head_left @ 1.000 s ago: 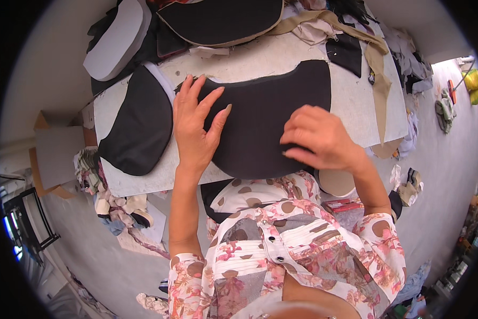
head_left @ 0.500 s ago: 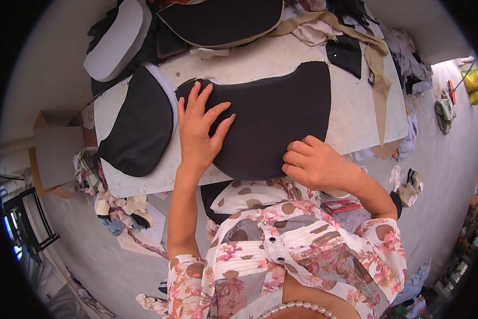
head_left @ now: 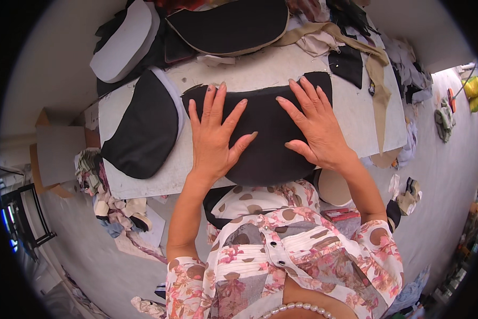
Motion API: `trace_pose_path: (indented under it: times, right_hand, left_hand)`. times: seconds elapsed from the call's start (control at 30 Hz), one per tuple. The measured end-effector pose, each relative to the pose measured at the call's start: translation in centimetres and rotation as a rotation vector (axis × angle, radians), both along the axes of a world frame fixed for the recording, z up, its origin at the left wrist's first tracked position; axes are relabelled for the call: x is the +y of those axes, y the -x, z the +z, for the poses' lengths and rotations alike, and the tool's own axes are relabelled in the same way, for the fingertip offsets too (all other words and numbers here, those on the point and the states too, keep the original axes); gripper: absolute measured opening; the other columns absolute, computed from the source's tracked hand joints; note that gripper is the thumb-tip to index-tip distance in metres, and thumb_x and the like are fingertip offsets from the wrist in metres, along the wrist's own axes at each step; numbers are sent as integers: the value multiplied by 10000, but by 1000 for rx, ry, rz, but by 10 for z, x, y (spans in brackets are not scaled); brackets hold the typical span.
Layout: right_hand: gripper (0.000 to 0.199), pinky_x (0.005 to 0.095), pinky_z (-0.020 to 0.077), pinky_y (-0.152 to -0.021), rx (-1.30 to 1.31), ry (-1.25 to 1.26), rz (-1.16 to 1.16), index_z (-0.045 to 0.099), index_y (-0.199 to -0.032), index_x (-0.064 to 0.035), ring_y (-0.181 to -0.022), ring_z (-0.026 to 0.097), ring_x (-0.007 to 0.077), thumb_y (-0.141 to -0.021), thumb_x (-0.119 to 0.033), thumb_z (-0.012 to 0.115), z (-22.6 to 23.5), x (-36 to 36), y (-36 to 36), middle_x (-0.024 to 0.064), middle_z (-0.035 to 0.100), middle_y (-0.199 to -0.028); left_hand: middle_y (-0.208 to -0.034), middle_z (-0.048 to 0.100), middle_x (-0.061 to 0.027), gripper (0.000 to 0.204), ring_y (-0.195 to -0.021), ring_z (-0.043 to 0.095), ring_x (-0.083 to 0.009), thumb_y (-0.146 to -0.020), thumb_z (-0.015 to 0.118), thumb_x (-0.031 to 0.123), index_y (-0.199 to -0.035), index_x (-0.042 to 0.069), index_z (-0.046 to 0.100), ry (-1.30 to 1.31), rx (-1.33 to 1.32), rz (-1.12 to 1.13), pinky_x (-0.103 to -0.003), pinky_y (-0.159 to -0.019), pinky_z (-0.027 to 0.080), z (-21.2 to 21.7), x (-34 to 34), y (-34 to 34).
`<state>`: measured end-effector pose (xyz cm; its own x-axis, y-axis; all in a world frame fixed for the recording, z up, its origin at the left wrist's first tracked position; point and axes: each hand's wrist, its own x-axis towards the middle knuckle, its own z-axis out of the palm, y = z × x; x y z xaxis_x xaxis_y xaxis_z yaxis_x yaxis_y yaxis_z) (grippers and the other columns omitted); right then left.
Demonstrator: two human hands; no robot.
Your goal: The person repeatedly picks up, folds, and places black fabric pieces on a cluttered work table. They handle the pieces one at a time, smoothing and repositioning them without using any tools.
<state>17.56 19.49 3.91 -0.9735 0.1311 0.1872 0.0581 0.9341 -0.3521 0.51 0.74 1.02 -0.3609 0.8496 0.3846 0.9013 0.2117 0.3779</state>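
Left hand [head_left: 213, 139] and right hand [head_left: 314, 125] lie flat, fingers spread, gripping nothing, on black fabric panel [head_left: 265, 133]. We'd press evenly, smoothing outward toward 9 and 3 o'clock.

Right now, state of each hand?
Left hand: open, flat on the black fabric piece, holding nothing.
Right hand: open, fingers spread, flat on the same piece, holding nothing.

Black fabric panel [head_left: 265, 133], seemingly white table [head_left: 281, 69], floral blouse [head_left: 302, 255].
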Motion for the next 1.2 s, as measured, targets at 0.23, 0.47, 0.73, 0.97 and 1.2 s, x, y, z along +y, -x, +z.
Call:
trace_pose_path:
  times: [0.23, 0.47, 0.73, 0.97, 1.2]
  right_hand:
    - [745, 553, 88, -1164, -102, -166, -68, 397, -1459, -139, -1442, 170, 398, -815, -425, 640, -30, 0, 6, 182, 239, -1552]
    - [403, 477, 366, -1053, 222, -134, -43, 615, -1188, -71, -1255, 486, 353, -803, -157, 701, 1, -16, 38, 160, 560, -1292]
    - [142, 386, 486, -645, 117, 399, 454, 640, -809, -59, -778, 632, 264, -780, -175, 717, 7, -150, 194, 66, 646, -757]
    - [201, 416, 510, -695, 134, 74, 481, 674, -891, -47, -806, 648, 310, -782, -212, 710, -69, -235, 271, 110, 665, -787]
    - [108, 442, 509, -706, -65, 291, 456, 684, -806, -39, -790, 651, 357, -809, -122, 613, -62, -228, 282, 167, 677, -803]
  left_hand:
    - [-1528, 287, -206, 720, -1439, 191, -400, -811, 664, 502, -1412, 150, 483, 119, -67, 21, -587, -1146, 71, -13, -1, -4]
    - [-1513, 319, -195, 642, -1433, 224, -391, -841, 673, 456, -1377, 142, 509, -218, -232, 42, -581, -1142, 123, -24, -17, -2]
    - [-1114, 671, -99, 158, -1165, 572, -249, -966, 541, 79, -1032, 3, 664, -950, -328, 790, -352, -981, 436, -39, -118, 37]
    - [-1111, 680, -88, 257, -1086, 595, -194, -999, 511, 176, -1099, -20, 642, -1103, -426, 1129, -323, -974, 427, -59, -196, 69]
    - [-1243, 615, -147, 317, -1225, 514, -314, -987, 512, 248, -1203, 48, 630, -759, -220, 1174, -411, -1043, 352, -81, -214, 101]
